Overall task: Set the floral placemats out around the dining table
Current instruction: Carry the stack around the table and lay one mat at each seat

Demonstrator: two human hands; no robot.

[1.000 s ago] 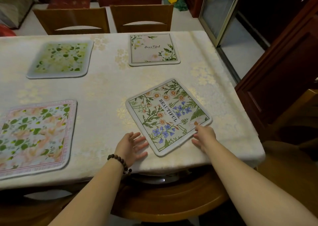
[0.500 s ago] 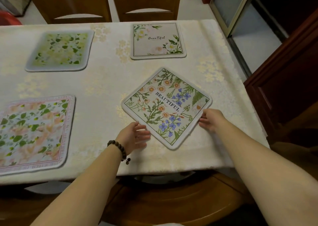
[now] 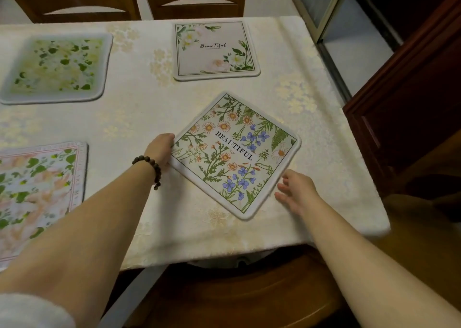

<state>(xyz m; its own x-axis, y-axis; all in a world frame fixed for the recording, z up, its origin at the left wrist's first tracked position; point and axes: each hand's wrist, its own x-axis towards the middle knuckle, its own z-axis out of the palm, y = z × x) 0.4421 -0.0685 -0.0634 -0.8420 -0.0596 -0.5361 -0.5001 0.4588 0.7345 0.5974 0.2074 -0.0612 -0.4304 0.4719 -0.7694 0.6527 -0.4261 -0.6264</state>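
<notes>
The "BEAUTIFUL" placemat (image 3: 235, 154) has been turned further, diamond-wise, on the tablecloth (image 3: 139, 118). Its left corner is gripped by the left hand (image 3: 161, 150); the right hand (image 3: 296, 193) is held open beside its lower right edge.

Soft, even indoor light falls on the cream floral-patterned cloth-covered surface (image 3: 224, 227), leaving only faint shadows under the forearms. The square green-leafed placemat (image 3: 55, 68) at far left is blurred; the diamond-turned wildflower placemat printed BEAUTIFUL (image 3: 234, 153) is sharp. Wide-angle distortion bends the edges, and the dark red-brown wooden cabinet (image 3: 409, 108) on the right sits dim.
</notes>
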